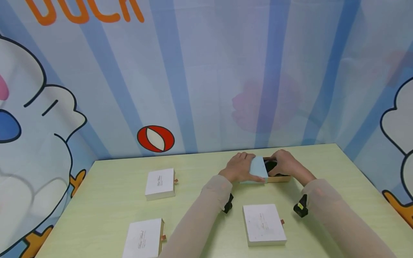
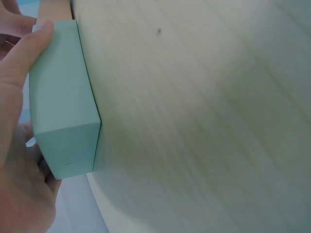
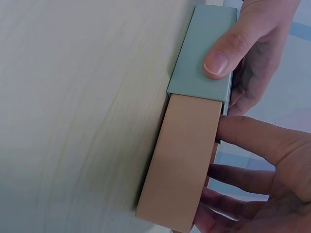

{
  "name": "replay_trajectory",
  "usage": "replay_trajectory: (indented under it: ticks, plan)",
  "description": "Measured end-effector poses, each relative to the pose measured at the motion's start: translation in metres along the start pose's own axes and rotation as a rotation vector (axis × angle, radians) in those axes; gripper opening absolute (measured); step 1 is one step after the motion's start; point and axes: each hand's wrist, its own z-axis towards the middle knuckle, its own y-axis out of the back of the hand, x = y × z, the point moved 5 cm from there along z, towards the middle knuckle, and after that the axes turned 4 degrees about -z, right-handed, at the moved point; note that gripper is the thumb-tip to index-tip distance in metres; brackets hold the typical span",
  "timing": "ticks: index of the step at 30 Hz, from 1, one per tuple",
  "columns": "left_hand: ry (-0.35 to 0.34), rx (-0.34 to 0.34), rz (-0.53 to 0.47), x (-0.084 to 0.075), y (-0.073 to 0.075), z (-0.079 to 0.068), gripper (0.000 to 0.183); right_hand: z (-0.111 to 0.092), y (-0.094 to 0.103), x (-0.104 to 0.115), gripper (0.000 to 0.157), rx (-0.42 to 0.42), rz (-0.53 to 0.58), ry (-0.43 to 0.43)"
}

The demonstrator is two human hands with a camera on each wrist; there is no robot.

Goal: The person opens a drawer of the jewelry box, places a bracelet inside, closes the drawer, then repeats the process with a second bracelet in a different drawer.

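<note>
A drawer-style box stands at the back right of the table, its light blue-green sleeve (image 1: 257,167) partly slid off a tan inner tray (image 1: 280,178). My left hand (image 1: 238,167) grips the sleeve; its thumb lies on the near side in both wrist views. Inside the tray's exposed part is a black item (image 1: 269,165), its kind unclear. My right hand (image 1: 285,165) reaches over the tray, thumb and fingers dipping in around the black item. In the right wrist view its fingers pass behind the tray wall, so I cannot tell whether they pinch it.
Three white boxes with small orange-brown pull tabs lie on the pale table: one box (image 1: 160,183) at back left, another box (image 1: 143,238) at front left, a third box (image 1: 264,224) in front of my hands. A printed curtain (image 1: 213,79) hangs behind the table's back edge.
</note>
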Motion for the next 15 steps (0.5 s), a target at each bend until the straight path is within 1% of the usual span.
replay_trajectory:
  ticks: [4, 6, 10, 15]
  plan:
    - [0.002, 0.002, -0.003, 0.000, -0.001, 0.000, 0.101, -0.002, 0.002, -0.001, 0.051, -0.002, 0.018, -0.004]
    - [0.003, 0.001, -0.003, 0.000, 0.000, -0.001, 0.101, -0.004, 0.003, -0.001, 0.047, -0.009, 0.034, 0.002]
    - [-0.003, -0.010, 0.009, -0.003, 0.003, -0.004, 0.100, -0.006, 0.007, -0.003, 0.039, -0.035, 0.044, 0.033]
    - [-0.011, -0.015, 0.024, -0.004, 0.005, -0.005, 0.100, -0.010, 0.012, -0.008, 0.039, -0.091, 0.038, 0.013]
